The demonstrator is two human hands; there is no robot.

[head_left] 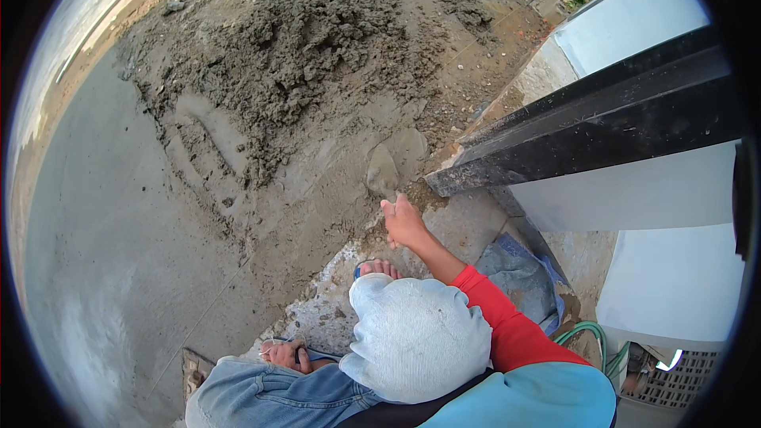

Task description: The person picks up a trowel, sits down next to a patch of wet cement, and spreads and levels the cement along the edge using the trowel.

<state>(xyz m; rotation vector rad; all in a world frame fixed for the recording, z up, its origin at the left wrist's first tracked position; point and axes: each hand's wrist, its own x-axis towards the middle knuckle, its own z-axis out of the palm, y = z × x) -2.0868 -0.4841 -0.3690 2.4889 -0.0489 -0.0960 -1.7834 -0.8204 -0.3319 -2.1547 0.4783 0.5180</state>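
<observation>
My right hand (403, 220), at the end of a red sleeve, is closed around the handle of a trowel. The cement-coated trowel blade (384, 172) rests on smoothed wet mortar (408, 147), near the foot of a black metal post (476, 170). My right foot (378, 269) shows in a blue sandal behind this hand. Between my knees is a patch of skin (284, 355); I cannot tell whether it is my left hand or left foot. No clearly recognisable left hand shows. A wooden-looking piece (194, 368) lies partly hidden beside my left knee.
A lumpy heap of grey mortar (317, 40) spreads ahead. Smooth wet cement (95, 214) covers the left side. At the right are white panels (634, 182), a dirty blue-grey sack (515, 273), a green hose (590, 333) and a plastic crate (674, 384). A long-handled tool (174, 5) lies far left.
</observation>
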